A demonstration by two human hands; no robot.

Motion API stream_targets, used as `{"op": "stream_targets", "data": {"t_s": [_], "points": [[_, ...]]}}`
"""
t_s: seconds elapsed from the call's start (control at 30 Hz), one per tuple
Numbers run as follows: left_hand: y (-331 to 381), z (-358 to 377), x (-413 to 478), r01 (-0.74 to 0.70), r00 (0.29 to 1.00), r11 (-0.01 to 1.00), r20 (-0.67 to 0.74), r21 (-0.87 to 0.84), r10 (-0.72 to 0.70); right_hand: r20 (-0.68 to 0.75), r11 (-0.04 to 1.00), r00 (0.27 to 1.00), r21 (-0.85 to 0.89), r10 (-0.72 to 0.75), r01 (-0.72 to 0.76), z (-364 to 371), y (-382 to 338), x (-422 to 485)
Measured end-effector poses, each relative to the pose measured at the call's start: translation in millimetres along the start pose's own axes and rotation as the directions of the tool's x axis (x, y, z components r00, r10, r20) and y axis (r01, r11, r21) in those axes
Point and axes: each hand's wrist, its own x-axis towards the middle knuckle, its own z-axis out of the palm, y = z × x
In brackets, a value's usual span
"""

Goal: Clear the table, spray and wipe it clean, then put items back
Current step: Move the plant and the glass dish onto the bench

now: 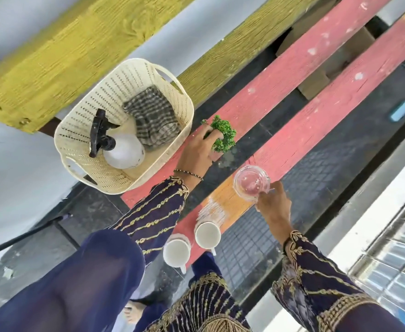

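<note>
**Both hands on the last items along the painted slat tabletop**

Painted wooden slats run diagonally across the head view: yellow-green planks at the upper left, and two red ones forming the tabletop point(299, 65), with dark tiled floor visible through the gaps between them. A stretch of the nearer red slat is painted orange and shows scuffed white marks.

On the left, a cream perforated plastic basket point(184, 109) sits at the end of the farther red slat, partly overhanging it. Inside it a white spray bottle point(124, 152) with a black trigger head lies on its side, and just beside it is a folded grey checked cloth point(153, 118).

Right of the basket, the left hand point(196, 152), with a beaded bracelet at the wrist, is closed around a small green artificial plant point(225, 135) from above, fingers spread into the foliage; its pot is mostly hidden under the hand. The right hand point(273, 202) pinches the near edge of a clear glass point(251, 182), which stands on the nearer slat where red meets orange.

Closer to the person, two white cups point(207, 234) with handles stand near each other, one on the nearer slat and the other at its end edge. Both arms wear dark blue sleeves with gold embroidery. A light blue object lies on the floor at the far right, too blurred to identify.
</note>
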Motion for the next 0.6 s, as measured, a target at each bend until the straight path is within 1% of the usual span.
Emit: {"op": "stream_targets", "data": {"t_s": [0.17, 0.23, 0.3, 0.5, 0.6], "points": [[0, 0, 3, 0.061, 0.998, 0.997, 0.011, 0.05, -0.062, -0.036, 0.999, 0.999, 0.009, -0.038, 0.039, -2, 7, -2], [0, 2, 3, 0.074, 0.997, 0.99, 0.025, 0.123, -0.077, -0.024, 0.998, 0.997, -0.003, -0.067, 0.067, -6, 7, -3], [0, 2, 2, 0.088, 0.995, 0.979, 0.031, 0.183, -0.096, -0.03, 0.995, 0.995, -0.038, -0.092, 0.091, -9, 4, -6], [7, -10, -9, 0.104, 0.993, 0.968, 0.023, 0.228, -0.112, -0.077, 0.978, 0.984, -0.144, -0.162, 0.15, -18, -8, -22], [10, -23, -21, 0.117, 0.991, 0.968, 0.03, 0.22, -0.127, -0.076, 0.936, 0.962, -0.263, -0.262, 0.234, -21, -15, -34]]}}
